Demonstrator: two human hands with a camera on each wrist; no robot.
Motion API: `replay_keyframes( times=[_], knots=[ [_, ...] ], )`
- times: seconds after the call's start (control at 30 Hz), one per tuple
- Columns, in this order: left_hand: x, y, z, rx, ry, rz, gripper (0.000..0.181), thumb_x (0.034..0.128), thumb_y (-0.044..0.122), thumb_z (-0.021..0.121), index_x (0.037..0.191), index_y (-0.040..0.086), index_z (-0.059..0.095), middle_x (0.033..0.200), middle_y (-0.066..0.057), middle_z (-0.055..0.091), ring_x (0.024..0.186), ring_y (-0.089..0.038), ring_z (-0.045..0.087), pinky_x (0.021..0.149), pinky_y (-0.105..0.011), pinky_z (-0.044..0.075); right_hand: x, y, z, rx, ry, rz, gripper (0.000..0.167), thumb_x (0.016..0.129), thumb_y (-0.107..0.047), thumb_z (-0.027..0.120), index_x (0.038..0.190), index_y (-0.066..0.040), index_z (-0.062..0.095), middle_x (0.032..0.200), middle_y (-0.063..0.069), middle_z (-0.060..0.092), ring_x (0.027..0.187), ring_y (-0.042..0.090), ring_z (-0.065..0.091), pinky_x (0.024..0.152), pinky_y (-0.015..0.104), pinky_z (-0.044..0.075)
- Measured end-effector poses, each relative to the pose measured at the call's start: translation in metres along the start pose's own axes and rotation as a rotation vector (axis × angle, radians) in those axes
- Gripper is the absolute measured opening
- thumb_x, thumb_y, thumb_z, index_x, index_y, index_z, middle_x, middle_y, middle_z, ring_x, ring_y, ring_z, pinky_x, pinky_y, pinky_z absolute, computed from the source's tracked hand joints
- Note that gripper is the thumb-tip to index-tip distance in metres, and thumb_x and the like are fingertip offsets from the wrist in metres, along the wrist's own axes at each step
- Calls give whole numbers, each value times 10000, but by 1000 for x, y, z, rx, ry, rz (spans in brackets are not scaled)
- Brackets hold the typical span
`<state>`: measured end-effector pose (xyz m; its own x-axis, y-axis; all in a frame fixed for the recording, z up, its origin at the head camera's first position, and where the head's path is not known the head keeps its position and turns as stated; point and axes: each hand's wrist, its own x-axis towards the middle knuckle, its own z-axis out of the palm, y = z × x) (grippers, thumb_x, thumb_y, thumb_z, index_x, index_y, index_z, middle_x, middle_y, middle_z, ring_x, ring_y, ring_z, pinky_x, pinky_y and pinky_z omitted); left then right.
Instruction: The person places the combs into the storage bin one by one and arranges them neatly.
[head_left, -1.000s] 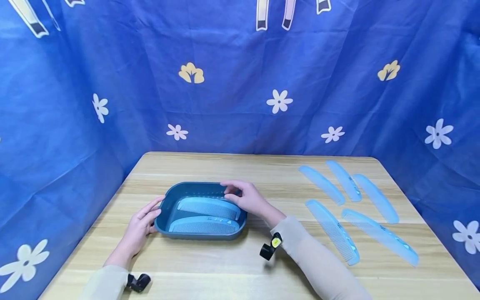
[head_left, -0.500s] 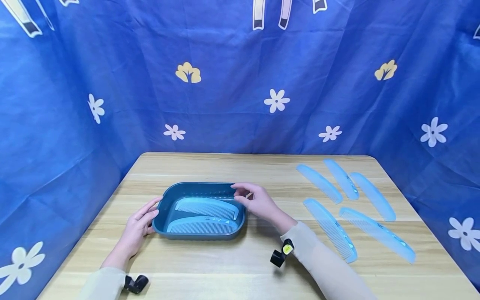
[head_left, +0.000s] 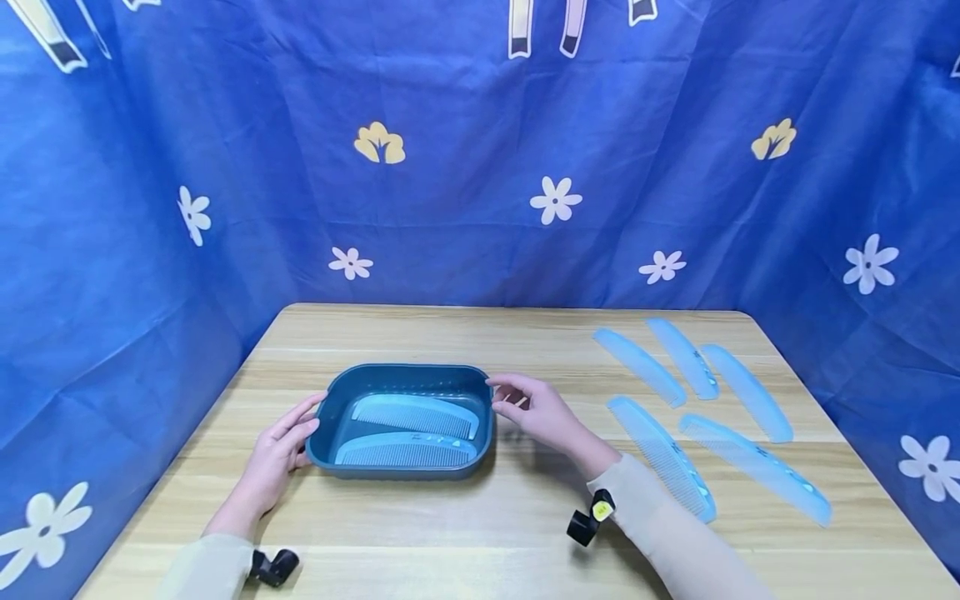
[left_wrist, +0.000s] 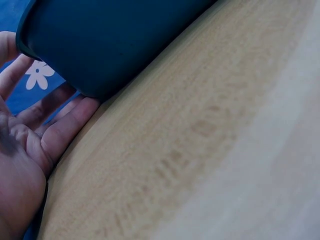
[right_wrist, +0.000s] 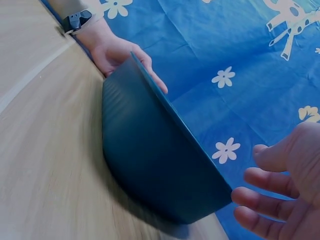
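Observation:
A dark teal basket (head_left: pixel 401 473) stands on the table with two light blue combs lying in it, an upper comb (head_left: pixel 412 412) and a lower comb (head_left: pixel 405 451). My left hand (head_left: pixel 272 458) holds the basket's left end, thumb at the rim; in the left wrist view the fingers (left_wrist: pixel 75 117) touch its outer wall and underside edge. At the basket's right end is my right hand (head_left: pixel 546 414), its fingers loosely bent and nothing held; the right wrist view shows this hand (right_wrist: pixel 295 185) beside the basket wall (right_wrist: pixel 155 150), some fingertips close to the rim.
Five more light blue combs lie at the right of the table, among them a near one (head_left: pixel 757 469), a far one (head_left: pixel 682 358) and a left one (head_left: pixel 640 367). A blue cloth (head_left: pixel 465 233) with flowers surrounds the wooden table (head_left: pixel 420 542).
My right hand has moved from above the basket's right part to just outside its right end. The left hand has stayed on the left end, and the combs lie as before.

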<state>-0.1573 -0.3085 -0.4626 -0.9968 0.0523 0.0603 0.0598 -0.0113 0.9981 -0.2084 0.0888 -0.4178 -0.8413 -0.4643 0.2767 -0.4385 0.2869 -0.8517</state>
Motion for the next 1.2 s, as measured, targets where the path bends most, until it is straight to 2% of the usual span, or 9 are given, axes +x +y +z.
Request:
replay_keyframes(
  times=[0.13, 0.3, 0.5, 0.73, 1.2],
  knots=[
    [2, 1, 1, 4, 1, -1, 471, 974, 210, 502, 1421, 119, 386, 1120, 20, 556, 889, -66, 615, 632, -237, 523, -6, 2, -6, -7, 9, -7, 338, 873, -104, 645, 1200, -30, 600, 862, 18, 629, 746, 161, 590, 683, 368, 502],
    [2, 0, 1, 1, -4, -3, 470, 974, 210, 501, 1420, 117, 387, 1135, 26, 559, 909, -71, 617, 656, -246, 529, -15, -1, -13, -36, 16, 14, 329, 876, -75, 633, 1198, -17, 596, 865, 16, 627, 767, 166, 588, 683, 326, 498],
    [3, 1, 2, 12, -2, -17, 461, 975, 212, 500, 1419, 142, 397, 1131, 34, 560, 915, -68, 612, 659, -245, 526, -24, 9, -21, -76, 15, 19, 324, 877, -108, 642, 1196, -63, 604, 856, -13, 627, 768, 146, 587, 671, 287, 493],
    [2, 1, 1, -2, 0, -18, 455, 972, 211, 506, 1412, 152, 411, 1129, 36, 566, 898, -66, 615, 656, -244, 526, -35, 9, -31, -119, 39, 31, 310, 877, -130, 647, 1185, -116, 617, 848, -49, 622, 765, 120, 583, 666, 278, 492],
    [5, 3, -2, 8, 2, -18, 487, 973, 210, 503, 1426, 98, 365, 1111, 34, 569, 882, -64, 617, 624, -235, 520, -52, 19, -51, -177, 61, 45, 343, 890, -151, 636, 1218, -64, 588, 860, -32, 623, 731, 115, 589, 643, 273, 497]
  ],
)
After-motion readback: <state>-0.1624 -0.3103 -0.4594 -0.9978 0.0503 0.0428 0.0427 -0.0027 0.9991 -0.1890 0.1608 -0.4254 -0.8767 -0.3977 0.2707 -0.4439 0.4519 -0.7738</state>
